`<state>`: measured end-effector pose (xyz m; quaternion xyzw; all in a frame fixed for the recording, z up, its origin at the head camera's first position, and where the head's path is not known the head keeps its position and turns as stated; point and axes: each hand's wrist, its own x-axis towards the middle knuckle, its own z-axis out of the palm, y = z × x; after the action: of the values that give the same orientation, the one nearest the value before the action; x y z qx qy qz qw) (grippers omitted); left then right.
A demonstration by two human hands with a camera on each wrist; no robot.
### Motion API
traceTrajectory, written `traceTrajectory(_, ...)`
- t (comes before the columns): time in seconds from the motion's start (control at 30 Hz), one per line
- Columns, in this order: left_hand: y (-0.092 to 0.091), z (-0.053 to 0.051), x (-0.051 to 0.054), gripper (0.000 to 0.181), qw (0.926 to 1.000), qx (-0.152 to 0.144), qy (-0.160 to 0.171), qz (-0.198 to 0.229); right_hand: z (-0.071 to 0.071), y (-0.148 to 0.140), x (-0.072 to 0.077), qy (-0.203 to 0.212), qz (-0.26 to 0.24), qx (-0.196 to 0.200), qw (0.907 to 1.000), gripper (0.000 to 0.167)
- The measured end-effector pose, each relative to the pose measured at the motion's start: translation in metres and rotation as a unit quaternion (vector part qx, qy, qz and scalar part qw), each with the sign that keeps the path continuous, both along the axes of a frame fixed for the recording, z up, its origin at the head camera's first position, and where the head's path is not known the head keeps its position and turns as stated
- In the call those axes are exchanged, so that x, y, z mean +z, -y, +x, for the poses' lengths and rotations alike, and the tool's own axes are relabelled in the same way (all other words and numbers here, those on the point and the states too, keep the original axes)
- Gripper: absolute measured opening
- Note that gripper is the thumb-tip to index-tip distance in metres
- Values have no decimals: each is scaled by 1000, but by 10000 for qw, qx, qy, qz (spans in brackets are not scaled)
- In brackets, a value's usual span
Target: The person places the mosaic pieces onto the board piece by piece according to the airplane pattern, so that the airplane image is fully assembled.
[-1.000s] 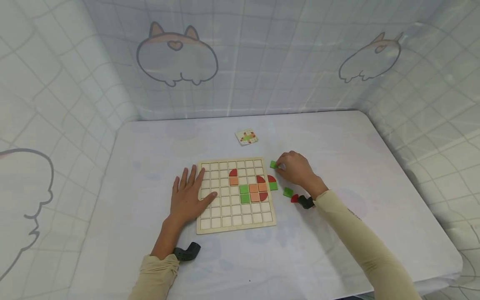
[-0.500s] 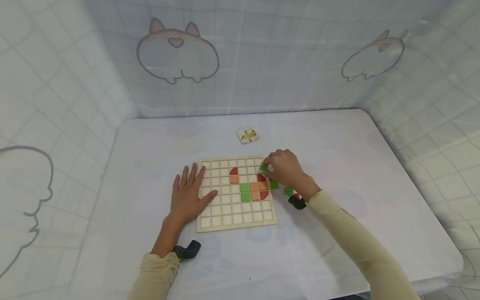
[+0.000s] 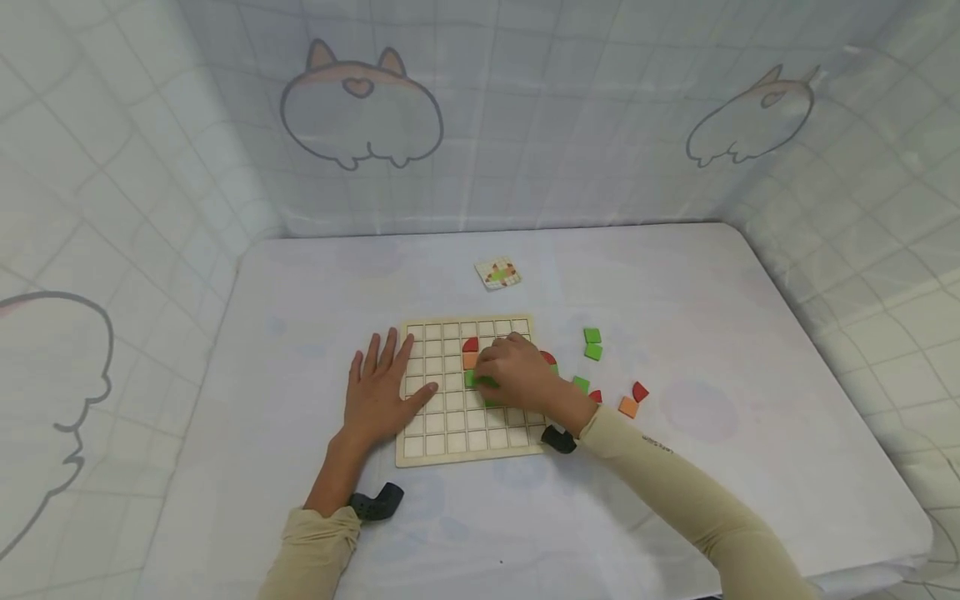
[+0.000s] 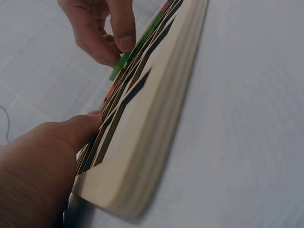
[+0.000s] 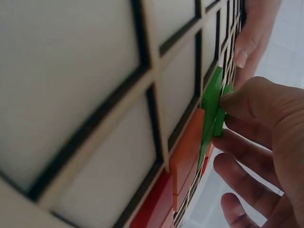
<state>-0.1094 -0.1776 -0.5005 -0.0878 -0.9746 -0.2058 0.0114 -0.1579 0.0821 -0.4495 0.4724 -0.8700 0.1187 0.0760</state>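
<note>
My right hand (image 3: 517, 375) is over the middle of the wooden grid board (image 3: 457, 446). Its thumb and fingertips pinch a green square tile (image 5: 220, 121), tilted just above the board's surface in the left wrist view. Another green tile (image 5: 210, 97) lies in the grid beside it. Red (image 3: 471, 344) and orange (image 3: 470, 361) tiles sit in cells near the fingers; the hand hides others. My left hand (image 3: 378, 400) rests with fingers spread on the board's left edge, its thumb reaching over the cells.
Right of the board lie loose green tiles (image 3: 592, 335), an orange square (image 3: 628, 407) and a red quarter-circle (image 3: 640, 392). A small pattern card (image 3: 498, 273) lies behind the board. Black wrist devices (image 3: 377, 502) sit on both wrists.
My right hand picked up a green tile right of the board and carried it left to the board's middle. Loose tiles formerly under the right arm now show. My left hand stays put.
</note>
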Motion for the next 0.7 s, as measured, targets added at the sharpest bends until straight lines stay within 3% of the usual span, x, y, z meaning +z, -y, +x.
traceTrajectory(0.2,0,0,0,92,10000,-16,-5,-15,3,2,-2,-10,189,67,9998,7)
traceTrajectory(0.43,-1,1,0,92,10000,2,-2,-3,2,-9,-4,129,-184,-44,9997,4)
traceTrajectory(0.7,-1,1,-2,93,10000,19,5,-84,2,-48,0,458,-377,-699,9958,3)
